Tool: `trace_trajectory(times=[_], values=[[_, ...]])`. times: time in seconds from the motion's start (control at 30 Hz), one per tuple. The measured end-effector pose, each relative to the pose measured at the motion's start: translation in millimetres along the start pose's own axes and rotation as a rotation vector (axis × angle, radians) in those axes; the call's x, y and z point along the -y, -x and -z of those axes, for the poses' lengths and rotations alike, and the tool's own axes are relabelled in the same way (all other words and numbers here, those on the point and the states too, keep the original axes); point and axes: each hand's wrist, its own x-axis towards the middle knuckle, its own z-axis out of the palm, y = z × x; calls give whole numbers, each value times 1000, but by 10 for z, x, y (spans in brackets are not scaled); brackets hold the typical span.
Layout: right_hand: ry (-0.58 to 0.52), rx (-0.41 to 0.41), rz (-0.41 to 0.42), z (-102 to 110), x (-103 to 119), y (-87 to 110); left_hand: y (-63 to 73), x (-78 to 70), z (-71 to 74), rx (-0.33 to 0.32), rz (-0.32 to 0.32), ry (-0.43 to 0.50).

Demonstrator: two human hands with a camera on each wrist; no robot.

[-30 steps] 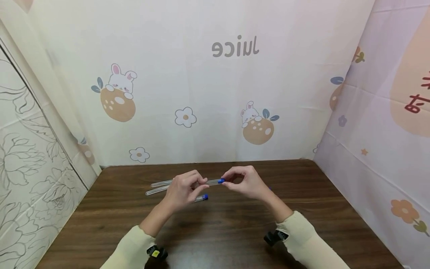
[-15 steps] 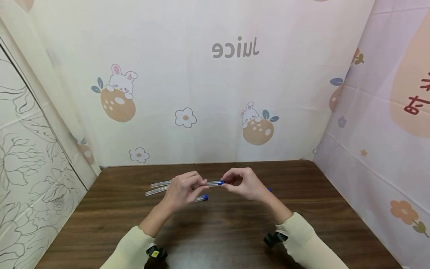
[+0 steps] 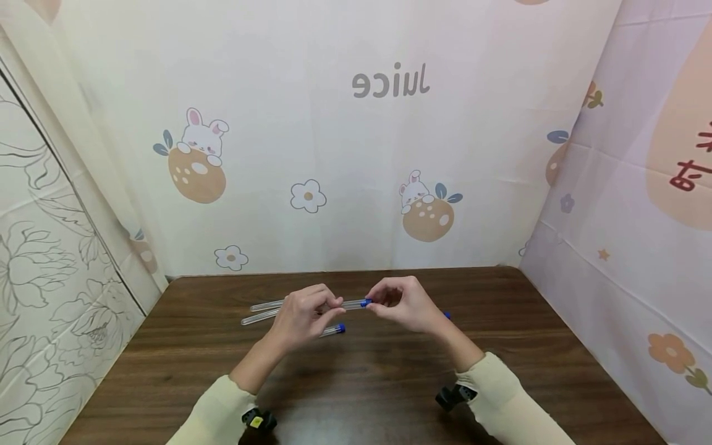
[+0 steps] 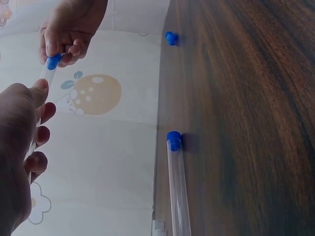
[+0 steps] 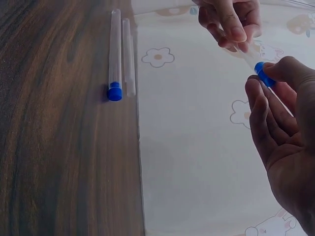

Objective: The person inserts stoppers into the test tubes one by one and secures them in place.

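Note:
Above the table, my left hand [image 3: 308, 312] grips a clear test tube [image 3: 353, 305] around its body, with the tube lying roughly level. My right hand [image 3: 403, 304] pinches the blue stopper [image 5: 265, 74] at the tube's right end between thumb and fingers. In the left wrist view the stopper sits at the tube's mouth; how deep it is seated I cannot tell. My left palm and fingers hide much of the tube. Below the hands lies another test tube with a blue stopper [image 4: 173, 139] in its end.
An unstoppered clear tube [image 5: 129, 59] lies beside the stoppered tube [image 5: 115, 49] on the brown wooden table [image 3: 356, 383]. One loose blue stopper [image 4: 171, 39] rests on the table, partly behind my right wrist in the head view. A printed curtain [image 3: 334, 136] hangs behind the table.
Both hands and the held tube stay almost in place. The head view shifts slightly, and more of the loose blue stopper shows beside my right wrist.

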Motion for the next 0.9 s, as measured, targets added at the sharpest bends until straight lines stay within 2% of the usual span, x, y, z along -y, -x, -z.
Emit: trace_trajectory(times=[0.33,0.7,0.9], values=[[-36,22,-40,9,-16,-21,23,-29,-4,37,86,49],[-30,14,-41,36,-35,5,4,-31,7,58,119,52],[-10,9,-33,86,-52,50,53,-2,54,52,140,25]])
